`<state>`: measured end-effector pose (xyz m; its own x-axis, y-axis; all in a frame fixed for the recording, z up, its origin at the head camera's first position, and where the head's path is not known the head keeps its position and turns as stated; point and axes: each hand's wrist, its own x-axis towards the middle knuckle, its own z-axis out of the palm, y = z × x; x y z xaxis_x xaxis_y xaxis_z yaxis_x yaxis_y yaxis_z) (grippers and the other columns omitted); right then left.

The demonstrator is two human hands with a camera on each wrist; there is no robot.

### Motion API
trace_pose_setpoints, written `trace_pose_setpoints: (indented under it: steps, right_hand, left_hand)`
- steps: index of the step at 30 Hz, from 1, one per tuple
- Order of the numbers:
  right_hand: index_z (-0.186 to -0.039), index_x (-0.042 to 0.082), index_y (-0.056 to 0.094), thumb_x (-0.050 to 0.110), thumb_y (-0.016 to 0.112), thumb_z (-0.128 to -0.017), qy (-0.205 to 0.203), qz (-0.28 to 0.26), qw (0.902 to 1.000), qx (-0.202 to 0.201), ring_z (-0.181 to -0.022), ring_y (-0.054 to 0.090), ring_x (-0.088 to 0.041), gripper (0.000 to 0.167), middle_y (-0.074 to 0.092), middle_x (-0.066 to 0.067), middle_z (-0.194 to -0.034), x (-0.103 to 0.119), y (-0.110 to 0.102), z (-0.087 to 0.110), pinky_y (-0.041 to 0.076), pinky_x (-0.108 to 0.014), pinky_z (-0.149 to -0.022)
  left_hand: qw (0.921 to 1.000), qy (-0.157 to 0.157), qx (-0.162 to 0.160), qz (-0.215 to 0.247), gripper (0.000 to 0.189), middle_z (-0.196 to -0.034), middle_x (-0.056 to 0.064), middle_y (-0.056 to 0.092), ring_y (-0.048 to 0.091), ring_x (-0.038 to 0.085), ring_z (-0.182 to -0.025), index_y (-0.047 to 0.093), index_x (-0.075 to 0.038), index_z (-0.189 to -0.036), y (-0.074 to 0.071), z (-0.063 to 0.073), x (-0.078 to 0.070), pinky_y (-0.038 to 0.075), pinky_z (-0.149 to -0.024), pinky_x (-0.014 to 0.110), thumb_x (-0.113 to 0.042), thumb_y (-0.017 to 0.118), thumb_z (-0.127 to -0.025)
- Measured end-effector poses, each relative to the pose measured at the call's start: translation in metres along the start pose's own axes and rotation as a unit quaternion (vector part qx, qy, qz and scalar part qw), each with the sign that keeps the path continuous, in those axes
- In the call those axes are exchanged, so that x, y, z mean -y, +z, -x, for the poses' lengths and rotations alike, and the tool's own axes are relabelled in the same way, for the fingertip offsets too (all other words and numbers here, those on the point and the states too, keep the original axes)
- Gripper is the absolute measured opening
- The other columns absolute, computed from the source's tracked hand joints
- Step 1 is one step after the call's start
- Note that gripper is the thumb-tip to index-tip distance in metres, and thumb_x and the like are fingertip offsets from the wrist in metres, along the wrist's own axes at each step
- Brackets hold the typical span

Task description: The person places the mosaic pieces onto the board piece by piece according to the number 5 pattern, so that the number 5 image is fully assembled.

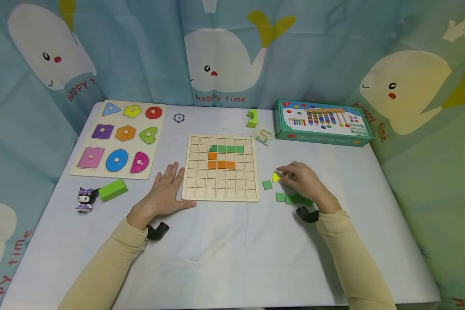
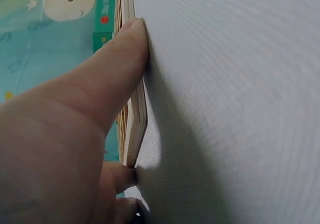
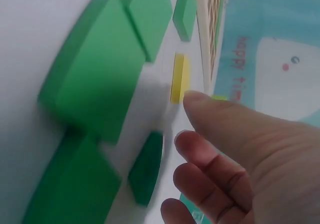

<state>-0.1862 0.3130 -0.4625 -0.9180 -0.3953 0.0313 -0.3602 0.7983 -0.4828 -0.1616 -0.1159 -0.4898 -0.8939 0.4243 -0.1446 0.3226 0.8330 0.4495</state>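
A wooden grid board [image 1: 220,189] lies mid-table, with several green tiles [image 1: 230,149] in one row and orange tiles [image 1: 222,165] below. Flat beside it, my left hand [image 1: 164,191] has its fingers spread along the left side and its thumb [image 2: 131,39] against the near edge. To the board's right, my right hand [image 1: 304,181] pinches a yellow quarter-round tile [image 1: 275,177]; the thumb tip [image 3: 195,102] meets the tile's end, low over the table, and the index fingertip is hidden in the right wrist view. Loose green tiles [image 3: 100,69] lie under and beside this hand.
A shape puzzle board [image 1: 114,172] stands at back left, near a small figurine [image 1: 86,200] and a green block [image 1: 113,190]. Behind the grid board are a poker chip [image 1: 179,118], a notched green block [image 1: 252,119], a pattern card [image 1: 262,134] and a game box [image 1: 321,125].
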Motion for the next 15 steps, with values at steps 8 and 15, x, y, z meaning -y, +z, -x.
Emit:
trace_pose_setpoints:
  steps: [8,15]
  right_hand:
    - [-0.111,0.005,0.074,0.002,0.074,-0.086,-0.032,0.045,0.9983,0.020,-0.091,0.055,-0.027,0.026,0.062,-0.011,-0.097,0.009,0.005,-0.008,0.046,-0.044,-0.079]
    - [-0.101,-0.001,0.071,0.007,0.074,-0.088,0.019,0.055,0.9983,0.005,-0.087,0.054,-0.026,0.016,0.060,-0.012,-0.096,0.016,0.007,-0.012,0.047,-0.042,-0.078]
  left_hand:
    - [1.0000,0.001,-0.001,-0.003,0.108,-0.159,0.026,0.006,0.001,0.040,-0.145,0.021,0.007,-0.151,0.001,0.000,0.000,0.002,-0.113,0.059,-0.055,0.073,-0.079]
    - [1.0000,-0.002,0.001,-0.008,0.109,-0.159,0.025,0.005,0.001,0.040,-0.146,0.021,0.007,-0.151,0.000,-0.001,0.000,0.002,-0.113,0.059,-0.056,0.072,-0.079]
